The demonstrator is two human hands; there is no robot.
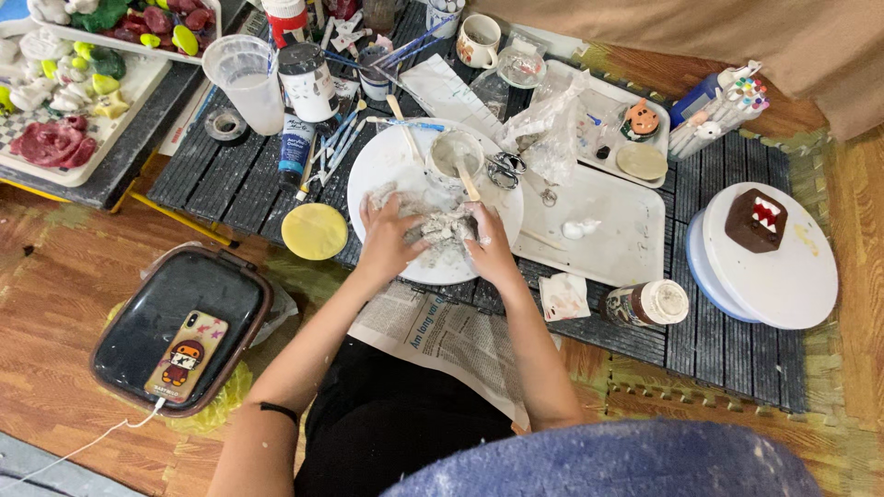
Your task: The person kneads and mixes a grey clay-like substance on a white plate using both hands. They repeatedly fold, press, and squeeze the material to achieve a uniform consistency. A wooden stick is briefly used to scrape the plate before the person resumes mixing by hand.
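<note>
Nearest the camera lay a creased sheet of newspaper, spread over the lap and the edge of a dark slatted mat. To the near left sat a dark, glossy rounded tray with a brown rim, holding a phone in a cartoon-figure case.

Just beyond the newspaper, both hands worked on a round white plate. The left hand and the right hand pressed in from either side on a lumpy, wet-looking grey-white mass of pulp – it lay between the palms at the plate's near edge, fingers curled loosely around it and smeared with the same paste, gripping the lump rather than lying flat.

Farther on the plate stood a small cup with pale paste and a wooden stick in it. A flat yellow disc lay left of the plate; a white rectangular tray lay right, bearing a small white blob. Near right stood a jar on its side, and beyond it a white turntable carrying a brown block-shaped figure with jagged white teeth.

At the far left – a clear plastic cup, paint bottles and brushes.
</note>
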